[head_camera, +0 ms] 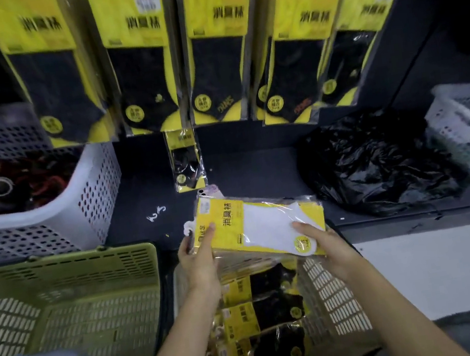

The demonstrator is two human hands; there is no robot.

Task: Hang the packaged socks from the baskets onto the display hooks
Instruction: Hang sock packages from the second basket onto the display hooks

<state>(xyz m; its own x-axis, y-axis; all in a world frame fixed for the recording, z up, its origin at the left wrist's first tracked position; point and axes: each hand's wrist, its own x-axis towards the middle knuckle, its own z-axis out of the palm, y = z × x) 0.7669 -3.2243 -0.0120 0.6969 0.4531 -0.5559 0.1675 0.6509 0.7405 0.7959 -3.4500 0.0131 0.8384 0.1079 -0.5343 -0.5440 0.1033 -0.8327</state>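
Observation:
Both hands hold a stack of yellow packs of white socks [260, 222] above a white basket [335, 303]. My left hand [198, 259] grips the stack's hanger end, thumb on top. My right hand [324, 243] holds the toe end from below, thumb over the pack. Several packs of black socks [263, 316] lie in the white basket beneath. Rows of yellow packs of black socks [142, 54] hang on the display above; the hooks themselves are out of sight. One small pack [185, 160] leans against the dark base.
An olive green basket [71, 296] stands at the lower left. A white perforated basket [49, 205] with dark and red items is at the left. A crumpled black plastic bag [378, 162] and another white basket [466, 125] sit at the right.

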